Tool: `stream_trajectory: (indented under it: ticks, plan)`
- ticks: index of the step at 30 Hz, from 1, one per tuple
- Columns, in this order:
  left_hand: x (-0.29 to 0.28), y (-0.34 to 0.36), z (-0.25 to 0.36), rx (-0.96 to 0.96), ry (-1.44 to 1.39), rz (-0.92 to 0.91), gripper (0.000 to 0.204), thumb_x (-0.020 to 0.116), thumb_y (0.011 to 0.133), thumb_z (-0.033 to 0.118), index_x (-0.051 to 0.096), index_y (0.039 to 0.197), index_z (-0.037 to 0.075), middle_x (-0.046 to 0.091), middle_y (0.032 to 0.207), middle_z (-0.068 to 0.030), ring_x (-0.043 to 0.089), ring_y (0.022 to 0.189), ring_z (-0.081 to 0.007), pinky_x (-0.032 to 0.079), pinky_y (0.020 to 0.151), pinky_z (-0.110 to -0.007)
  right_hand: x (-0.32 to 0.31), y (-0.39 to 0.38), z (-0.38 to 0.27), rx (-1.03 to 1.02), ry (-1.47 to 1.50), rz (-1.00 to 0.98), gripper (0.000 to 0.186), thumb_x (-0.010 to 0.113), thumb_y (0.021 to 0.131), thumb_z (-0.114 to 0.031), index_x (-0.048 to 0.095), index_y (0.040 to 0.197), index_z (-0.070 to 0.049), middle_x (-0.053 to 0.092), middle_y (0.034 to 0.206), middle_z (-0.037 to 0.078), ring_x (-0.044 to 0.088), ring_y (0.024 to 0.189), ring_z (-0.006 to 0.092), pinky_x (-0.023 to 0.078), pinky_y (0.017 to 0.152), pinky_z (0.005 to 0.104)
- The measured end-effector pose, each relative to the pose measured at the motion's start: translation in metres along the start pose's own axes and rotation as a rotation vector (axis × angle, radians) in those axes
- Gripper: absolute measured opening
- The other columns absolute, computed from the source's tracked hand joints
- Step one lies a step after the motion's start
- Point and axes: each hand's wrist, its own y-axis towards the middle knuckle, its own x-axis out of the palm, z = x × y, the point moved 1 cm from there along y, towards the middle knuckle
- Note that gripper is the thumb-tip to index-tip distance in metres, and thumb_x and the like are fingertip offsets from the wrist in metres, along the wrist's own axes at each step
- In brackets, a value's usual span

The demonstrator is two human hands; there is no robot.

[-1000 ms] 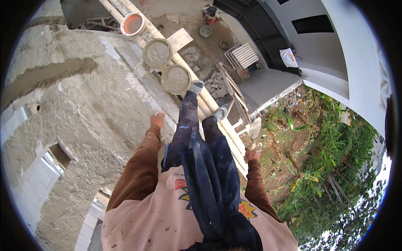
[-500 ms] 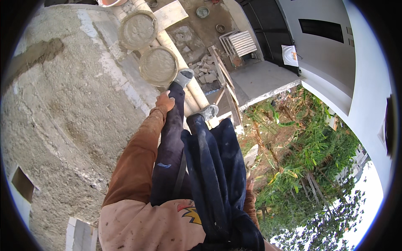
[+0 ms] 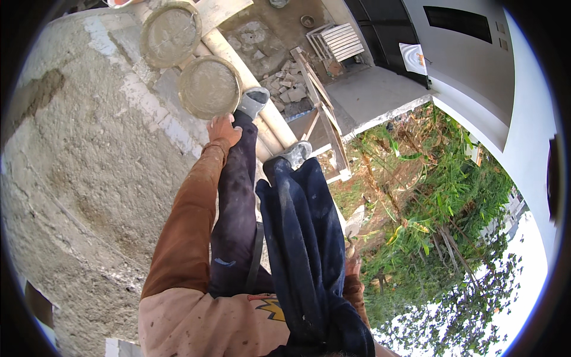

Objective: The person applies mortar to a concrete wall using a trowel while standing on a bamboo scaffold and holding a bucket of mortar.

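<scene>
My left hand reaches along my left leg, its fingers curled at the near rim of a round bucket of wet grey mortar. A second mortar bucket sits just beyond it on the pale round poles. My right hand, partly hidden behind a dark navy cloth, holds a trowel low at my right side. My grey shoes are on the poles.
Rough rendered wall fills the left. Below are broken blocks, a leaning wooden frame, a slatted rack and a dark gate. Plants and a drop lie right, beside a white wall.
My left hand has swung forward and up to the nearer bucket's rim. My view has shifted, so the buckets appear further up-left. My right hand is now more hidden by the dark cloth.
</scene>
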Motion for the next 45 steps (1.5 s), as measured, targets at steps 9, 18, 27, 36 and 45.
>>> stream_trajectory:
  ticks: [9,18,27,36,45]
  plan:
    - [-0.081,0.028,-0.062,0.149,-0.243,0.103,0.034,0.071,0.083,0.027,0.068,0.1,-0.001,0.073,0.095,-0.0211,0.071,0.095,-0.0353,0.053,0.084,-0.042,0.027,0.006,0.061,0.037,0.167,-0.037,0.038,0.075,0.085,-0.014,0.054,0.114,-0.005,0.063,0.072,0.007,0.058,0.05,0.0167,0.048,0.041,0.0333]
    - [-0.112,0.059,-0.106,0.561,-0.523,-0.183,0.03,0.066,0.089,0.029,0.069,0.082,0.0,0.068,0.072,-0.0143,0.063,0.069,-0.0192,0.05,0.067,-0.041,0.044,-0.031,0.064,0.341,0.325,-0.031,0.049,0.072,0.084,-0.028,0.056,0.12,0.001,0.068,0.082,0.016,0.066,0.065,0.0267,0.054,0.053,0.0428]
    - [-0.181,0.075,0.011,0.517,0.154,-0.213,0.028,0.067,0.088,0.03,0.073,0.101,0.006,0.072,0.095,-0.0162,0.067,0.089,-0.0302,0.05,0.085,-0.043,0.177,-0.131,0.114,0.421,0.558,0.095,0.052,0.068,0.085,-0.039,0.057,0.124,-0.008,0.069,0.099,0.024,0.07,0.087,0.0381,0.056,0.079,0.046]
    - [-0.186,0.066,0.108,0.828,0.554,-0.192,0.031,0.058,0.095,0.026,0.066,0.111,0.001,0.066,0.102,-0.0098,0.068,0.085,-0.0251,0.058,0.067,-0.038,0.25,-0.179,0.15,0.661,0.771,0.037,0.053,0.066,0.085,-0.035,0.055,0.128,-0.006,0.067,0.116,0.021,0.069,0.095,0.0395,0.057,0.084,0.0449]
    - [-0.161,-0.054,0.241,1.28,1.314,-0.044,0.043,0.071,0.075,0.01,0.07,0.118,0.014,0.069,0.115,-0.0091,0.065,0.106,-0.03,0.055,0.089,-0.041,0.291,-0.183,0.161,0.838,1.258,-0.144,0.047,0.067,0.085,-0.03,0.059,0.127,-0.011,0.07,0.109,0.014,0.07,0.092,0.0312,0.059,0.071,0.0434]
